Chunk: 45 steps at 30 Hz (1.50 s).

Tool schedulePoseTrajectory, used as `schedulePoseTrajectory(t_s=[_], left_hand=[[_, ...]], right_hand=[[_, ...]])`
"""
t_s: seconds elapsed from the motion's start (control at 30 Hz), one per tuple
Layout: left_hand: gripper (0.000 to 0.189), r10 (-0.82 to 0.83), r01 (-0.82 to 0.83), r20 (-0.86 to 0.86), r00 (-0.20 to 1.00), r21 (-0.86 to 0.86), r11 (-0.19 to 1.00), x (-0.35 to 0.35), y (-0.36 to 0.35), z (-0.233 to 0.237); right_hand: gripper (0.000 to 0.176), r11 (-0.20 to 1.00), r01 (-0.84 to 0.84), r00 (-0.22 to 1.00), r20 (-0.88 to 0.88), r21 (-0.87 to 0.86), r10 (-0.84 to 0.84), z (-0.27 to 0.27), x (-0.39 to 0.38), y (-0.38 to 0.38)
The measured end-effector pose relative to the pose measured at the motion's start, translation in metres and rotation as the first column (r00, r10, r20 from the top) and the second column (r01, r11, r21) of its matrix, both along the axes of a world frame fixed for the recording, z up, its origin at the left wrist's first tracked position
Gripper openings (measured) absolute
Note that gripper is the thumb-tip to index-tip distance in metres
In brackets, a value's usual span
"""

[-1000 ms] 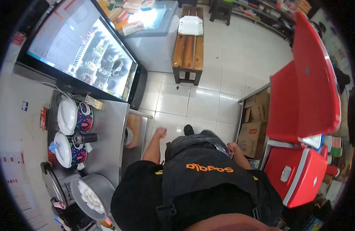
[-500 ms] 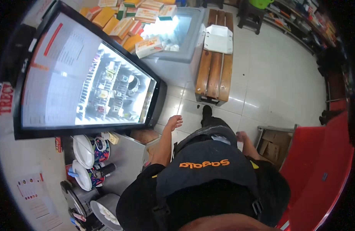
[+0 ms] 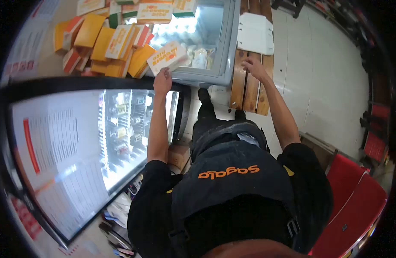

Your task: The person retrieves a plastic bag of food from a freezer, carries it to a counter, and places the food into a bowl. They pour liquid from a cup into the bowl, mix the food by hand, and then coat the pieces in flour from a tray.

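My left hand (image 3: 162,80) is at the near edge of a white box with orange print (image 3: 167,57), its fingers closed on that edge. The box lies tilted at the front of a heap of orange, white and green boxes (image 3: 116,41), partly over the glass top of a chest freezer (image 3: 232,43). My right hand (image 3: 254,69) hovers over the wooden bench (image 3: 251,92), fingers loosely bent and apart with nothing in them. Just beyond it, an open white container (image 3: 255,33) rests on the bench.
A lit glass-door fridge (image 3: 116,142) stands at the left, close under my left forearm. Red seats (image 3: 352,193) are at the lower right. A dark stool (image 3: 290,6) and shelves (image 3: 335,21) stand farther back on the tiled floor (image 3: 305,77).
The view has moved nearer the freezer and bench. Both hands have reached forward, the left to the white box and the right over the bench near the white container.
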<state>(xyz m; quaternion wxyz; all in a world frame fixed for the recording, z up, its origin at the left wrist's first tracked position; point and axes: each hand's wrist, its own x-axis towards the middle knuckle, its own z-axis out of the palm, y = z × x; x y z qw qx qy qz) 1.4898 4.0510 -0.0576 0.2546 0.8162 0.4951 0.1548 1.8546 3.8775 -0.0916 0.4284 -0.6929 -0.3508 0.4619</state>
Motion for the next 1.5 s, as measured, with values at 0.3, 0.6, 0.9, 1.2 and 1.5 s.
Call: schedulePoseTrajectory(t_s=[0.3, 0.6, 0.9, 1.2, 1.5], left_hand=[[0.038, -0.387, 0.404, 0.239, 0.890, -0.024, 0.914, 0.058, 0.057, -0.041], [0.013, -0.220, 0.400, 0.485, 0.847, -0.307, 0.863, 0.126, 0.131, -0.060], [0.015, -0.112, 0.231, 0.391, 0.913, -0.271, 0.934, 0.071, 0.082, -0.057], [0.014, -0.082, 0.058, 0.362, 0.929, 0.077, 0.995, 0.063, 0.051, -0.090], [0.016, -0.171, 0.131, 0.231, 0.958, 0.178, 0.975, 0.067, 0.048, -0.087]], right_hand=[[0.025, 0.968, 0.250, 0.962, -0.125, 0.031, -0.244, 0.025, -0.075, 0.105], [0.028, 0.878, 0.478, 0.812, 0.387, -0.012, -0.437, -0.003, -0.051, 0.168], [0.036, 0.831, 0.552, 0.679, 0.613, -0.064, -0.404, 0.016, -0.052, 0.229], [0.038, 0.892, 0.441, 0.648, 0.654, 0.096, -0.390, -0.028, -0.040, 0.210], [0.041, 0.897, 0.338, 0.801, 0.413, 0.285, -0.433, -0.037, -0.038, 0.209]])
